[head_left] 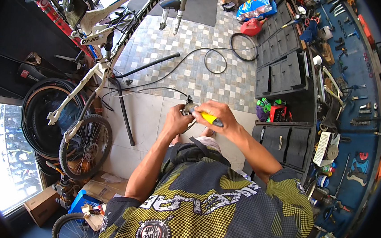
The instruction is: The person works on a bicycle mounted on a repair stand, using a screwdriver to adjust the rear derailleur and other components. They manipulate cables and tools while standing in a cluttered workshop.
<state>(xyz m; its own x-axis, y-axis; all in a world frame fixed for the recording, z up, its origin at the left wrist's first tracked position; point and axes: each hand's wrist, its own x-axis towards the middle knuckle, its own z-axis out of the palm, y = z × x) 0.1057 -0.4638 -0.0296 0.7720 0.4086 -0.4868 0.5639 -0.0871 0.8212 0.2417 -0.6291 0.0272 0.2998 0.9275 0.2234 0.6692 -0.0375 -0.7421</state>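
Both of my hands meet in front of my body, over the floor. My left hand (176, 120) has its fingers closed round a small greyish metal bike part (189, 105), with a dark piece at its far end. A thin black cable or hose (161, 89) runs to that part from the bike side. In my right hand (219, 115) is a tool with a yellow and black handle (210, 118), which looks like a screwdriver. Its working end points left at the metal part, and fingers hide where they touch.
A white bike frame (101, 68) hangs at the upper left, with wheels (85, 147) below it. A black stand leg (125, 115) and looped hose (215, 61) lie on the tiles. Black drawers (281, 74) and a tool-laden blue bench (355, 106) line the right.
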